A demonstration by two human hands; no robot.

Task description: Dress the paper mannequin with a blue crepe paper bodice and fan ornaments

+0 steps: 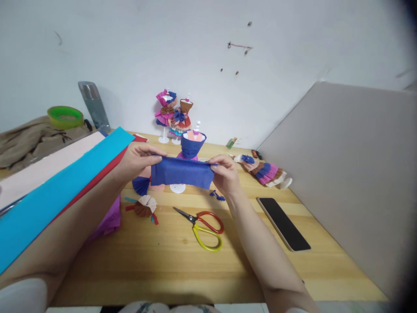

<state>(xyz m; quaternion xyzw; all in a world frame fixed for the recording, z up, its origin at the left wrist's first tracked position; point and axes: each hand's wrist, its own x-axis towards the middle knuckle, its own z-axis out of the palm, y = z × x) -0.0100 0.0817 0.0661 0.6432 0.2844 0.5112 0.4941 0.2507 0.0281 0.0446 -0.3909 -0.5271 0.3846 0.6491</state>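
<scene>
Left hand (pixel 138 159) and right hand (pixel 226 171) pinch a rectangular blue papery strip (pixel 182 172); a silver-topped grey bottle (pixel 95 104) stands beyond.

From far off I see a wooden table (pixel 140 265) with a small round paper fan (pixel 145 206) below the left hand (pixel 140 160), and scissors (pixel 195 220) and a black phone (pixel 284 224) lying nearer me than the right hand (pixel 228 174).

Beyond the scissors (pixel 193 219), the person's left hand (pixel 139 160) and right hand (pixel 226 173) hold a blue strip (pixel 182 172) between them.
</scene>
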